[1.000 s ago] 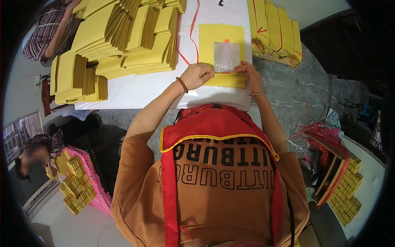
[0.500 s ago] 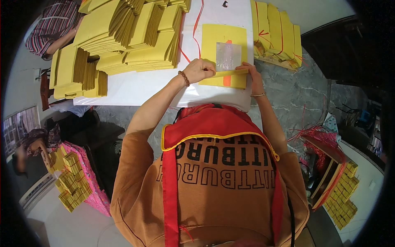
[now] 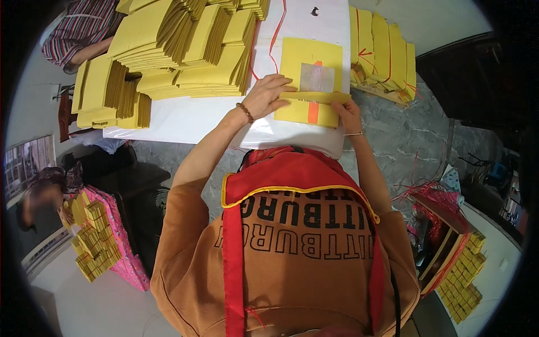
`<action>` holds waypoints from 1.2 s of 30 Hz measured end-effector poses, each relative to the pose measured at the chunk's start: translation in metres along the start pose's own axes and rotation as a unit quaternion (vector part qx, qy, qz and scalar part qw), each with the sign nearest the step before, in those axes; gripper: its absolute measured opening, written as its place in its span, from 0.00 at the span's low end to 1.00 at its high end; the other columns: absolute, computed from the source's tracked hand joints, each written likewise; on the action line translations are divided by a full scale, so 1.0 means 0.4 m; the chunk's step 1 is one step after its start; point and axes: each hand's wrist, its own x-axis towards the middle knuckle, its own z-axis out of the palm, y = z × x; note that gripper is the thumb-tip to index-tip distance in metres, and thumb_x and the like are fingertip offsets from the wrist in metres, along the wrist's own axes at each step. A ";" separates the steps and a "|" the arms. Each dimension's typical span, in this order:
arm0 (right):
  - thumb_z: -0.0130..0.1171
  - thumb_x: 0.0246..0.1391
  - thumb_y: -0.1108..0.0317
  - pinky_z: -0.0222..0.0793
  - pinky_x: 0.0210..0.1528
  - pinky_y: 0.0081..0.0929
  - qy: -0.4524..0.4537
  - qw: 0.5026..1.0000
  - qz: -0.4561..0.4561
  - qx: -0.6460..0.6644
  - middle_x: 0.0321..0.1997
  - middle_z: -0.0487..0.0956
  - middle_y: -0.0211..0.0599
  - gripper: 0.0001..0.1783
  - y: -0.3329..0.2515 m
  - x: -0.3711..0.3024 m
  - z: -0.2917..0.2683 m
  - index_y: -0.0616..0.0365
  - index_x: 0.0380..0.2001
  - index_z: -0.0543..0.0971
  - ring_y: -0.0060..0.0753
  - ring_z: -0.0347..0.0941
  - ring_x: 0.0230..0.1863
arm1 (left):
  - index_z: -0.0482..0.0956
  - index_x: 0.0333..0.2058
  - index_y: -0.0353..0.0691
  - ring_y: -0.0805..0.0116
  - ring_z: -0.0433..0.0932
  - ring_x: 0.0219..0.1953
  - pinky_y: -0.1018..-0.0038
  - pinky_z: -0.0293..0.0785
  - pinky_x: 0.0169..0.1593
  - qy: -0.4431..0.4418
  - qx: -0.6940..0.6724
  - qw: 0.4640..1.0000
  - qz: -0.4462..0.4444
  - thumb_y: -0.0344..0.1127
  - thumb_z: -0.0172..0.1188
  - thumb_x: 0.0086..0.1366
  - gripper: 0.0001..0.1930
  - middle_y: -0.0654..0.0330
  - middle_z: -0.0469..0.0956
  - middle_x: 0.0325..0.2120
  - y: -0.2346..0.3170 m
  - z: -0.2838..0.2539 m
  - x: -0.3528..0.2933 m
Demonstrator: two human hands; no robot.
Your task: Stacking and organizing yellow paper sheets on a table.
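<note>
A yellow paper sheet (image 3: pixel 293 58) lies near the right side of the white-covered table, with a narrow folded yellow strip (image 3: pixel 314 97) across it. Above the strip, a translucent whitish rectangle (image 3: pixel 318 77) rests on the yellow paper. An orange band (image 3: pixel 313 112) shows below the strip, and its tip pokes out above the rectangle. At the strip's left end, my left hand (image 3: pixel 266 97) is open, its fingers stretched and its thumb apart from them. My right hand (image 3: pixel 348 115) pinches the strip's right end between thumb and fingers.
Stacks of folded yellow paper (image 3: pixel 210 70) cover the table's (image 3: pixel 191 118) left part. Red string (image 3: pixel 275 39) runs beside them. Tied yellow bundles (image 3: pixel 382 50) stand to the right. Another person's arm (image 3: pixel 92 51) is at far left, and a pink-covered table (image 3: pixel 126 247) holds small yellow bundles lower left.
My left hand has opened from a closed grip at the strip's left end. My right hand has shifted slightly downward at the other end. The whole view has moved a little.
</note>
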 end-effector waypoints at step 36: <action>0.62 0.44 0.68 0.55 0.20 0.17 0.196 0.932 -0.015 -0.303 0.16 0.71 0.24 0.29 -0.102 -0.017 0.136 0.55 0.51 0.66 0.15 0.62 0.18 | 0.71 0.35 0.34 0.50 0.74 0.28 0.60 0.67 0.33 0.138 -0.314 0.835 -0.431 0.40 0.55 0.58 0.14 0.49 0.76 0.25 0.014 0.084 0.018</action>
